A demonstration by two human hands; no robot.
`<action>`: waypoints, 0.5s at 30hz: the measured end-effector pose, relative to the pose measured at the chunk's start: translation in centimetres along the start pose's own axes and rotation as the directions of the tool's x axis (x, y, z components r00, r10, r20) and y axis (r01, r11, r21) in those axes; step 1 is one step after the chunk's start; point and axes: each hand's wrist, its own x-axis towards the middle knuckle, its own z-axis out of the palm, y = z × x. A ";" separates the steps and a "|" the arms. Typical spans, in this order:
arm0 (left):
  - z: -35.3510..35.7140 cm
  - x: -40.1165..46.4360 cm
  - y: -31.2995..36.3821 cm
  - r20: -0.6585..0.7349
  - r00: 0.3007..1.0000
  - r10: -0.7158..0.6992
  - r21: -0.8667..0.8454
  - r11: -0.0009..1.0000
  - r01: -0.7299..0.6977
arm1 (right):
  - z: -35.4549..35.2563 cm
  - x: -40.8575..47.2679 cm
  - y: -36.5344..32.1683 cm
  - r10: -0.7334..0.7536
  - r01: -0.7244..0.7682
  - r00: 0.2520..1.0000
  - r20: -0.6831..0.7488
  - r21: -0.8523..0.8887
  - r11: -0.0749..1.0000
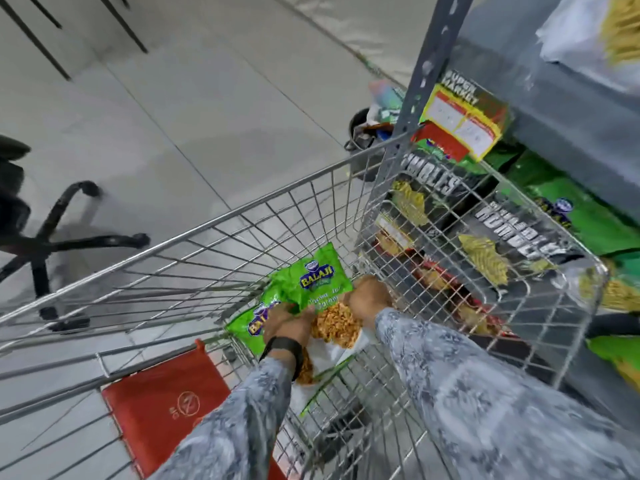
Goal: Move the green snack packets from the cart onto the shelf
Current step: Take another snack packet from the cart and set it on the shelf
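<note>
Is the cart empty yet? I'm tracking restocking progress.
No: green packets lie in the cart, with the left hand and right hand on them.

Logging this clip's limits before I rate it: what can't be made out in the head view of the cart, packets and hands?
- Green packet count: the left hand and right hand cover the pile.
- Grip: the fingers are tucked among the packets, so closure is unclear.
- Small print on the packets: blurred.
- Shelf space: cut off by the right edge.
- Cart wheels: out of view.
</note>
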 end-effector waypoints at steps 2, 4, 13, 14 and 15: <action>0.0 -0.3 0.0 -0.018 1.000 0.020 -0.042 0.999 -0.020 | -0.7 -0.2 -0.4 0.015 -0.016 1.000 0.005 0.031 0.999; -0.4 -1.8 0.4 -0.019 0.998 0.058 -0.086 0.995 -0.059 | -2.3 -1.6 -0.5 -0.019 0.019 1.000 -0.001 0.041 0.999; -6.4 -22.4 11.8 -0.220 0.701 0.678 -0.077 0.704 -0.706 | -19.5 -18.2 1.5 -0.231 0.449 0.857 -0.460 0.449 0.772; -6.6 -25.5 13.3 -0.219 0.637 0.739 -0.064 0.641 -0.765 | -21.9 -20.5 2.7 -0.233 0.502 0.820 -0.522 0.464 0.730; -6.2 -29.0 14.9 -0.194 0.571 0.798 -0.087 0.565 -0.820 | -24.7 -23.1 4.7 -0.226 0.556 0.780 -0.583 0.482 0.677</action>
